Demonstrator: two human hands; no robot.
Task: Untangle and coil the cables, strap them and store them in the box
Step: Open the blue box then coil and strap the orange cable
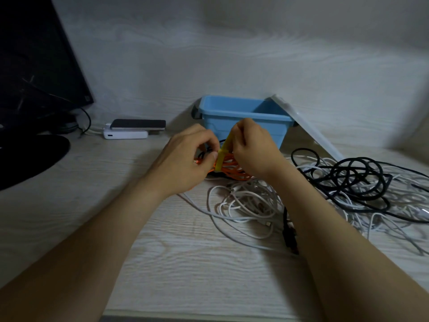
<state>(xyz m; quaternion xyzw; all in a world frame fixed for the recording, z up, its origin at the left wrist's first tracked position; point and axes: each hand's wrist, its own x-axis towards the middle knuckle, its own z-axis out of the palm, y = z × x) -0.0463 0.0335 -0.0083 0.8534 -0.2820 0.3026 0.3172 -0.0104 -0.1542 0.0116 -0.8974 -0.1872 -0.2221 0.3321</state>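
A coiled orange cable [232, 167] is held just above the desk in front of the blue box [243, 117]. A yellow strap [223, 154] wraps around the coil's middle. My left hand [185, 159] grips the coil's left side, thumb against the strap. My right hand [251, 149] pinches the strap's free end, which sticks up. The box stands open with no cable showing inside. A tangle of white cables [246, 203] and black cables [357, 180] lies to the right on the desk.
The box's clear lid [308, 129] leans against its right side. A phone on a white power bank [130, 131] lies at the back left. A dark monitor [34, 66] and a black pad [25, 156] fill the left. A black plug [290, 235] lies near my right forearm.
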